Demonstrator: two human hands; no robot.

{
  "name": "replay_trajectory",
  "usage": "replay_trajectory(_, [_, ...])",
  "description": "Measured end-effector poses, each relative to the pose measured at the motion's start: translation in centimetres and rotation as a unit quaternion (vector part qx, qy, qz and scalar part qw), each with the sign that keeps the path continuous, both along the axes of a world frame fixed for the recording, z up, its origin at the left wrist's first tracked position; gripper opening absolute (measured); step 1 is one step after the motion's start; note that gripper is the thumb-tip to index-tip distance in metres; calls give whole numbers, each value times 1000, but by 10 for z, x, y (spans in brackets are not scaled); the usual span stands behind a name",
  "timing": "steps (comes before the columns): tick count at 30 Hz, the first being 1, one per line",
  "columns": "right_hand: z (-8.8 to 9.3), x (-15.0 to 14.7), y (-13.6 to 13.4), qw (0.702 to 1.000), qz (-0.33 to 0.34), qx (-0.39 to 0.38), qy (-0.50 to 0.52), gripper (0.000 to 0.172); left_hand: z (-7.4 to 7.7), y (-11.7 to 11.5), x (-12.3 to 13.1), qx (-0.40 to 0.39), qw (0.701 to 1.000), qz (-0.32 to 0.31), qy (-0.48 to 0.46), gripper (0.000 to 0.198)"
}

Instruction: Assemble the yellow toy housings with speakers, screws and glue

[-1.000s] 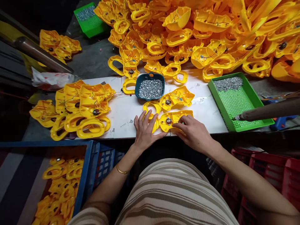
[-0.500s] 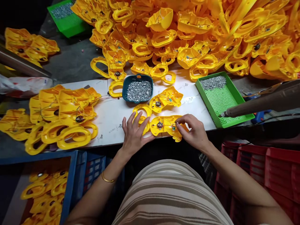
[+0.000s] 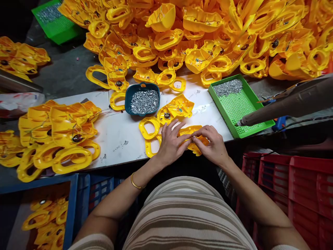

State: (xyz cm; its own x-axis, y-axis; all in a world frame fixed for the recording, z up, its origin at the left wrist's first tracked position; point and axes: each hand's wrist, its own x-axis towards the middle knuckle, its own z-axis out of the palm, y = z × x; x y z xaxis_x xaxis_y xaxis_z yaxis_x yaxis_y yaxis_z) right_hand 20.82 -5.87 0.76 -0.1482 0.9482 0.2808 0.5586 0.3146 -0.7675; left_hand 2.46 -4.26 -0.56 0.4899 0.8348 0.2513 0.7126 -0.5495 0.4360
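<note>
In the head view a yellow plastic shell half [image 3: 197, 150] with a loop handle lies at the front of the white board. My left hand [image 3: 170, 144] reaches over its left part, thumb and index finger meeting above it, the other fingers raised. My right hand [image 3: 212, 144] pinches at the same spot from the right, fingertips almost touching the left ones. Whatever they pinch is too small and covered to make out. Just behind lies a second yellow shell half [image 3: 183, 106] with a round metal part and thin wires.
A dark teal bowl of small metal screws [image 3: 127, 100] stands behind. A green tray [image 3: 212, 95] holds more metal pieces, with a power driver [image 3: 281, 104] reaching over it. Yellow shells [image 3: 62, 128] are stacked at left; a large heap fills the back. Blue [image 3: 74, 208] and red [image 3: 303, 187] crates flank me.
My left hand has moved right, from beside the handle to meet the right hand over the front shell. The small board and wires seen there are now covered. The whole view has shifted slightly.
</note>
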Motion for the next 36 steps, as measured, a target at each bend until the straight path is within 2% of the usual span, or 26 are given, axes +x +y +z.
replay_trajectory(6, [4,5,-4,999,28,-7,-26,30,4,3,0,-10,1000,-9,-6,16])
replay_trajectory(10, [4,7,-5,998,18,4,-53,12,4,4,2,-13,1000,-7,-11,17])
replay_trajectory(14, [1,15,-2,999,-26,1,-41,7,3,5,5,-18,999,-2,-31,18])
replay_trajectory(20, [-10,30,-3,996,-84,-36,6,9,-2,2,6,-3,999,6,-46,17])
replay_trajectory(23, [-14,30,-5,991,-104,-70,47,10,0,2,11,-4,999,29,-35,19])
replay_trajectory(29, [-20,27,-7,977,-107,-112,144,11,12,10,35,-32,999,18,-33,18])
replay_trajectory(36, [-26,25,-8,973,-100,-111,175,11,8,12,41,-74,997,15,-16,17])
